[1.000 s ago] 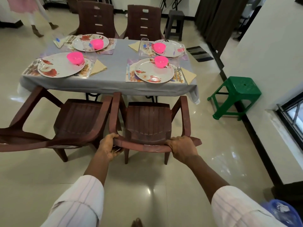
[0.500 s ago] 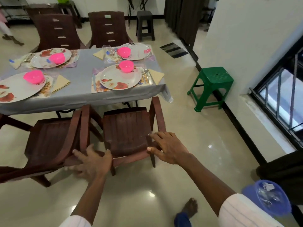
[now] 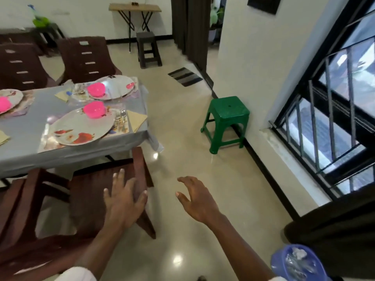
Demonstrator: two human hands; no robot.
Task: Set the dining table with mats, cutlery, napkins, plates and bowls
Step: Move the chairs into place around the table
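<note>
I judge the setting done on the worktop (image 3: 26,138), left of frame: mat (image 3: 50,146), plate (image 3: 81,128), pink bowl (image 3: 94,109), cutlery (image 3: 120,120) and napkin (image 3: 137,118) at the near place. My left hand (image 3: 123,201) is over the chair (image 3: 87,191), fingers spread, holding nothing. My right hand (image 3: 194,197) is loose and empty above the tiled floor (image 3: 182,138). Green stool (image 3: 227,118) and barred window (image 3: 334,110) at right.

Pretty bright room, daylight coming in through the barred window (image 3: 332,110) on the right. The glossy floor (image 3: 182,122) throws back a couple of white glare spots. Everything's soft with motion blur, worst on the plates (image 3: 81,128) and far chairs (image 3: 85,57). The wide-angle lens bends the window bars and wall (image 3: 253,57) near the edges.
</note>
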